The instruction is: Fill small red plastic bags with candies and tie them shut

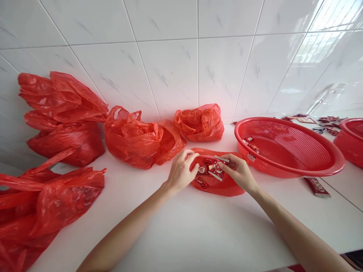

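Observation:
A red plastic bag (231,187) lies spread on the white table in front of me, with several small red packets (202,182) on or in it. Between the thumb and fingers of my right hand (239,172) is a red-and-white printed packet (217,169), held over the bag. My left hand (183,170) hovers at the bag's left side, its fingers curved and apart, with nothing visible in them. The packet's right edge is hidden by my right fingers.
Right of the bag stands a red mesh basket (283,170) with a few packets inside. Another red basket (350,141) is at the right edge. A dark red packet (317,187) lies on the table (176,234). Crumpled red bags (133,143) line the tiled wall and left side.

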`<state>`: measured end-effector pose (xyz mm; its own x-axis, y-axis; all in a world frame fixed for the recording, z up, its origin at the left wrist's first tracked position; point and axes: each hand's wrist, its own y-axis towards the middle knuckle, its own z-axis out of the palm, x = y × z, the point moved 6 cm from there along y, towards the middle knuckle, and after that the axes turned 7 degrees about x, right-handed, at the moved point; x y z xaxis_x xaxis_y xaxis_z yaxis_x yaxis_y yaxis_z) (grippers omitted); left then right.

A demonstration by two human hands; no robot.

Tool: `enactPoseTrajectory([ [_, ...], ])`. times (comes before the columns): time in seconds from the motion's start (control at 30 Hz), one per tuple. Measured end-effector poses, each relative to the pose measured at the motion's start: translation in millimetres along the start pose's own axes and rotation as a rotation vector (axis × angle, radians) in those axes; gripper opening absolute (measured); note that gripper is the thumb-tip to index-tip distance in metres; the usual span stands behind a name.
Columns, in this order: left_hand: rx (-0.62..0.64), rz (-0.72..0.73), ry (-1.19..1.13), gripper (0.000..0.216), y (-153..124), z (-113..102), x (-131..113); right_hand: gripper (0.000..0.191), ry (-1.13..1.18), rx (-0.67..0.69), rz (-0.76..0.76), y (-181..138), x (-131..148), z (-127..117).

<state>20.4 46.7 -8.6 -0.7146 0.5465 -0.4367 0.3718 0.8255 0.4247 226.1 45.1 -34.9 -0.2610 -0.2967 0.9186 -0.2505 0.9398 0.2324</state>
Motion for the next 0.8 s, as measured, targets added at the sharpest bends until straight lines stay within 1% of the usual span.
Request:
enactPoseTrajectory([
  [0.07,-0.006,-0.072,0.182,0.029,3.0,-8.1,9.8,0.025,-0.176,-0.051,-0.019,0.2,-0.1,-6.7],
  [0.13,0.085,-0.161,0.255,0.031,4.3,-10.1,19.9,0.025,-0.340,-0.082,-0.046,0.2,-0.2,-10.7],
  [0.27,0.367,-0.280,0.184,0.028,1.3,-3.4,32.0,0.027,-0.550,-0.109,-0.142,0.2,1.1,-15.0],
  [0.33,0.424,-0.287,0.121,0.026,1.8,-4.7,32.1,0.026,-0.621,-0.098,-0.231,-0.2,5.9,-15.7],
  [0.4,0.412,-0.274,0.025,0.023,5.5,-12.4,29.8,0.024,-0.670,-0.093,-0.331,-1.6,12.9,-17.0],
  [0.47,0.326,-0.255,-0.106,0.021,11.5,-28.4,27.0,0.022,-0.714,-0.122,-0.409,-3.5,19.2,-20.0],
  [0.5,0.251,-0.248,-0.169,0.019,14.4,-39.7,25.9,0.022,-0.739,-0.141,-0.432,-4.1,20.9,-21.6],
  [0.57,0.061,-0.232,-0.264,0.017,18.1,-66.1,23.8,0.022,-0.795,-0.162,-0.444,-4.4,20.8,-23.5],
  [0.63,-0.123,-0.211,-0.323,0.015,17.5,-91.1,20.9,0.024,-0.851,-0.146,-0.419,-3.3,16.8,-22.9],
  [0.7,-0.255,-0.181,-0.360,0.013,14.6,-109.3,16.3,0.030,-0.901,-0.106,-0.383,-2.2,12.6,-20.5],
  [0.8,-0.368,-0.118,-0.377,0.010,9.7,-123.8,8.0,0.050,-0.959,-0.034,-0.329,-2.1,11.0,-16.0],
])
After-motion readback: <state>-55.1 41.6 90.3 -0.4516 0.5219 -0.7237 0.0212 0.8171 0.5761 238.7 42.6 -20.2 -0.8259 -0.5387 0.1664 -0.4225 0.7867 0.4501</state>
